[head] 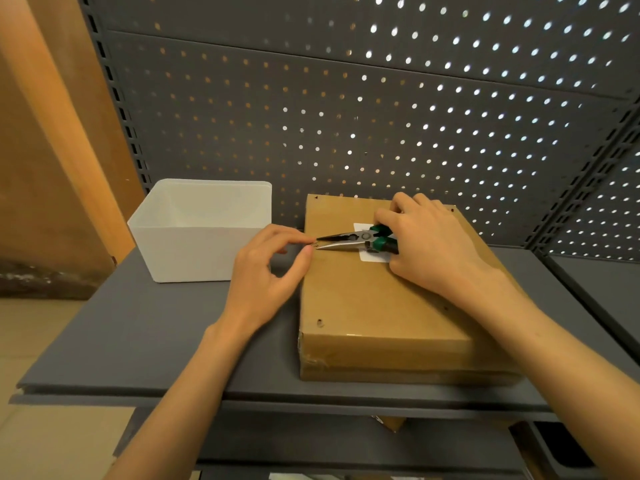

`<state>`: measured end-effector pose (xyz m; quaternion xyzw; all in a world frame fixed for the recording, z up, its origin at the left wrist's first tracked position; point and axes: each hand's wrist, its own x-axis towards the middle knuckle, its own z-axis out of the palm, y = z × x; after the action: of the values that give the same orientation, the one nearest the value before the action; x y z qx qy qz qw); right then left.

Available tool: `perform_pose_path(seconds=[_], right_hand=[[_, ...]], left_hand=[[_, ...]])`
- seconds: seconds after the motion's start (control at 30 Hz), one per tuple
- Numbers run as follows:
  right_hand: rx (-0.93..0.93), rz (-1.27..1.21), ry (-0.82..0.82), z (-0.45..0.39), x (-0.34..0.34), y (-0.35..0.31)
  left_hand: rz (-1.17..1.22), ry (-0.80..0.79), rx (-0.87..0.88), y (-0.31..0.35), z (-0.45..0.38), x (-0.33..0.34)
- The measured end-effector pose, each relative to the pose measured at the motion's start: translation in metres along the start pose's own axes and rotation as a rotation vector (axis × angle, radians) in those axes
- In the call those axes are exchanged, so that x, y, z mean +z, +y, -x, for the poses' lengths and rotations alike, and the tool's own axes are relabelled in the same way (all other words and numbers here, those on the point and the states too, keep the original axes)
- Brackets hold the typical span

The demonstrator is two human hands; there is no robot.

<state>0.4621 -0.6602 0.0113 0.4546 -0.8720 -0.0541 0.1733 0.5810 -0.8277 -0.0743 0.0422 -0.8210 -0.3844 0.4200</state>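
Note:
A flat brown cardboard box (374, 306) lies on a dark grey shelf (145, 341). My right hand (429, 244) grips the green and black handles of needle-nose pliers (349, 240), whose jaws point left across the box's top. The jaw tips reach the box's left edge. My left hand (270, 271) sits at that edge, its thumb and forefinger pinching something tiny right at the plier tips; what it is cannot be made out. A white label (367, 256) on the box lies partly under the pliers.
An open white plastic bin (204, 251) stands on the shelf left of the box. A grey pegboard (381, 116) forms the back wall. A brown panel (52, 168) stands at the far left. A lower shelf shows below the front edge.

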Motion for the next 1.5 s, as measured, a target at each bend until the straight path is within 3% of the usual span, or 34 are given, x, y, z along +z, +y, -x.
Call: perform_pose_path(seconds=[0.57,0.87,1.5], right_hand=[[-0.162,0.024,-0.074,-0.029,0.007,0.013],[-0.218,-0.013,0.107,-0.033,0.021,0.021],[-0.187,-0.034,0.123,-0.029,0.019,0.019]], left_hand=[[0.118,-0.025,-0.113,-0.002,0.004,0.006],[0.138,-0.018,-0.148,-0.001,0.005,0.006],[0.130,0.000,-0.154,-0.001,0.004,0.005]])
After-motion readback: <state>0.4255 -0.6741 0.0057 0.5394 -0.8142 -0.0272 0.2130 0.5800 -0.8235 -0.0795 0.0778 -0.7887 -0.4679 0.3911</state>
